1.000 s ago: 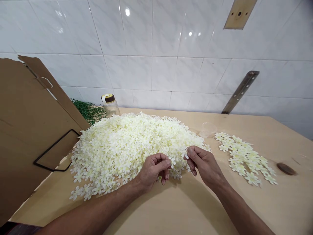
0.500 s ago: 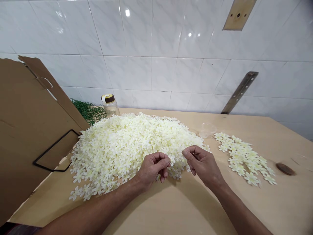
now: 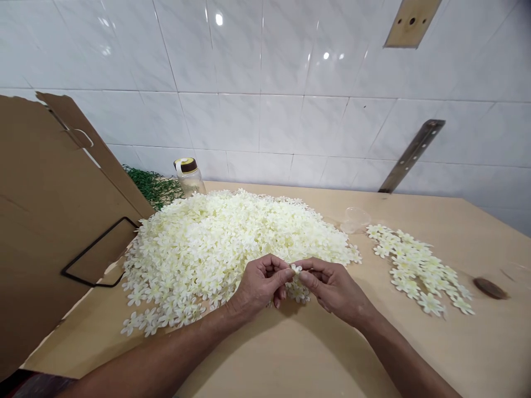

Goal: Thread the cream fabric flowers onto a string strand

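I am watching a left hand [image 3: 261,286] and a right hand [image 3: 338,291] meeting, their fingertips pinching 1 small white flower [image 3: 296,269] in front of a flower heap [image 3: 232,237]. Behind the heap, a capped clear bottle [image 3: 192,181] is standing, its contents hard to make out; brown cardboard [image 3: 53,221] is rising at left.

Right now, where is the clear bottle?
In the head view, the clear bottle is left of centre, behind the pile of pale flowers and just right of the green tangle.
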Demonstrator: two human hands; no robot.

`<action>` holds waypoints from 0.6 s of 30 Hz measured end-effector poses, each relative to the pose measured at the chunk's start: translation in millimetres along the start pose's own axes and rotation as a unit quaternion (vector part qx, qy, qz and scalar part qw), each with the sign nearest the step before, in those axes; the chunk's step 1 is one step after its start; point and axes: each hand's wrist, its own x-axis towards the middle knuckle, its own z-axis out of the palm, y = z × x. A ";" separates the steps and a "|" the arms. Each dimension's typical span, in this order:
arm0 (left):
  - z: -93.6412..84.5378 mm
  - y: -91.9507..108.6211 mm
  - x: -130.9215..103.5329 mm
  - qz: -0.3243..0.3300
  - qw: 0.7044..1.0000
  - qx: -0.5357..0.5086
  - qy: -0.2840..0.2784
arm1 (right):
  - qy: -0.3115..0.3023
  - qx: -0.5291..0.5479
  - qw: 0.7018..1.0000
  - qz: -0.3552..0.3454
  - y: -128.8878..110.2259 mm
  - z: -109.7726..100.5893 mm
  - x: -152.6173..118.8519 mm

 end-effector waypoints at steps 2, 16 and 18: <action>0.3 0.0 -0.2 0.001 1.000 0.005 0.004 | -0.036 0.008 0.999 0.006 0.4 2.2 0.0; -3.8 -6.2 -0.4 0.012 0.999 0.004 -0.034 | -0.006 0.020 0.999 0.037 3.4 4.6 0.7; -3.8 -5.2 -0.9 0.002 0.999 -0.002 -0.049 | -0.016 0.013 0.999 0.033 3.2 4.5 0.3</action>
